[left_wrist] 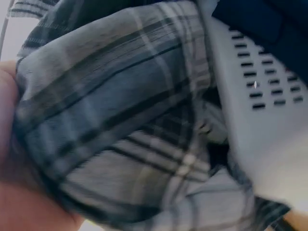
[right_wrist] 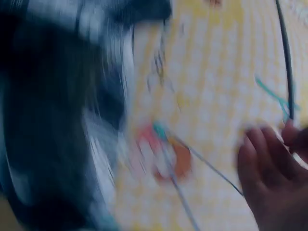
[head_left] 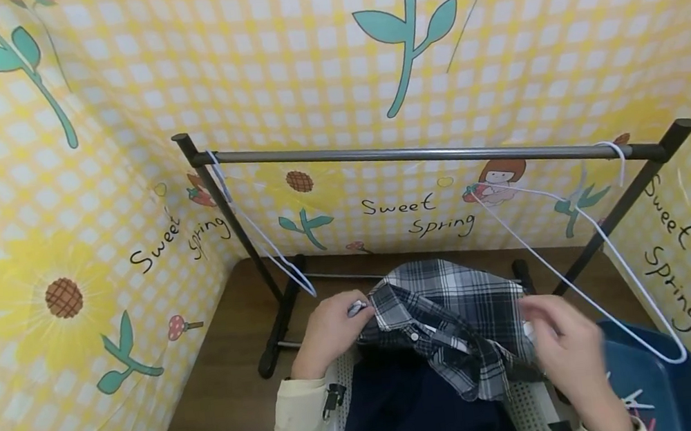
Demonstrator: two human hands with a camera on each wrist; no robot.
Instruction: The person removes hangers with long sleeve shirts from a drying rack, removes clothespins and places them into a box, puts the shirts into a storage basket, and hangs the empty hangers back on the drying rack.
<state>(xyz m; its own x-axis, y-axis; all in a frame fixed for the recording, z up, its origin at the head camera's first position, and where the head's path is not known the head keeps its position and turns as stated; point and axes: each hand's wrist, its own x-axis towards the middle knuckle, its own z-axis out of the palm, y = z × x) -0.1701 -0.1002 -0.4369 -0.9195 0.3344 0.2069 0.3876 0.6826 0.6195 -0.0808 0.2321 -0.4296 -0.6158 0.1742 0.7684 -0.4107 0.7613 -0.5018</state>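
Note:
In the head view a grey, black and white plaid shirt (head_left: 453, 295) is held up over a white perforated basket (head_left: 530, 413). My left hand (head_left: 334, 331) pinches the shirt near its collar, and a small whitish piece shows by the thumb. In the left wrist view the plaid cloth (left_wrist: 115, 106) bunches against that hand. My right hand (head_left: 567, 347) is blurred beside the shirt's right edge, fingers loosely bent. The right wrist view shows this hand (right_wrist: 274, 173) apart from the blurred shirt (right_wrist: 48, 120), with no cloth visible in it. Dark navy cloth (head_left: 420, 409) lies in the basket.
A dark metal clothes rack (head_left: 377, 155) stands ahead. One white wire hanger (head_left: 273, 247) hangs at its left end, another hanger (head_left: 629, 278) at its right end, close to my right hand. A blue tub (head_left: 680, 384) containing clothespins (head_left: 635, 401) sits at lower right.

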